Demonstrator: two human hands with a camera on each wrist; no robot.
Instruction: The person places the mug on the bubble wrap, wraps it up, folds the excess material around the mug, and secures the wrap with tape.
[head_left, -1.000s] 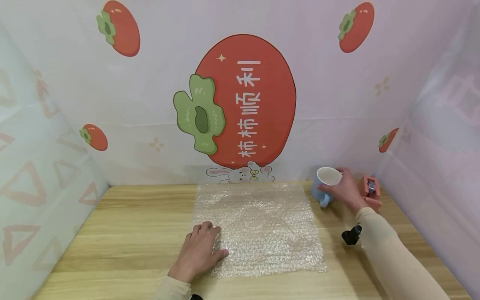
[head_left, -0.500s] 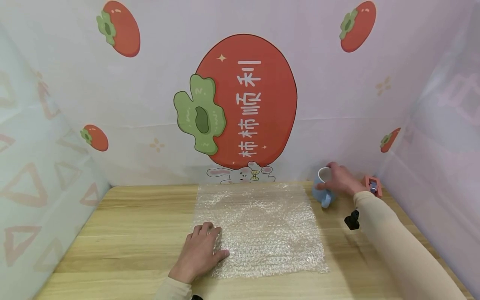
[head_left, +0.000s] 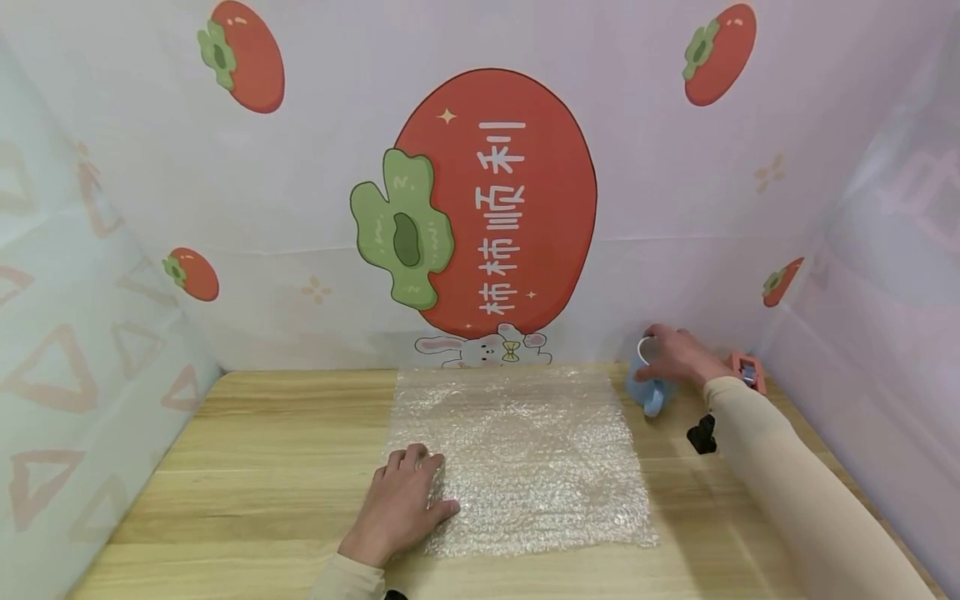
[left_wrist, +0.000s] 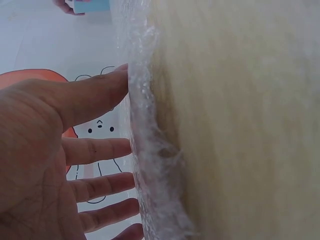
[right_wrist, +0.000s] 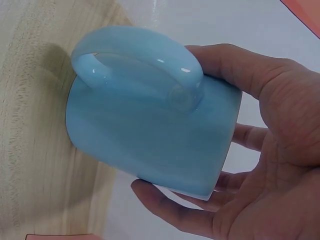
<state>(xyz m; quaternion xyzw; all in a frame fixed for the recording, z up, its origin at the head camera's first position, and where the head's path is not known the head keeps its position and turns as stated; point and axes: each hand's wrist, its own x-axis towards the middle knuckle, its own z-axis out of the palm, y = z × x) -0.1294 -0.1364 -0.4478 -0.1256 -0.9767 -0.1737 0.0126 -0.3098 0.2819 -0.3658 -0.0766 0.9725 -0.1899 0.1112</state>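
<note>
A light blue mug with a white inside stands at the table's back right. My right hand grips it near the rim, thumb on one side and fingers on the other; in the right wrist view the mug has its handle towards the camera, between thumb and fingers of the hand. A sheet of bubble wrap lies flat on the wooden table. My left hand rests on its left edge with fingers spread; the left wrist view shows the fingertips of that hand touching the bubble wrap.
A red-orange tape dispenser stands right of the mug, partly behind my right wrist. The wooden table ends against a printed cloth backdrop, with cloth on both sides too.
My right hand has shifted slightly left and back over the mug, fingers now farther round its rim. The mug has barely moved. My left hand stays in place.
</note>
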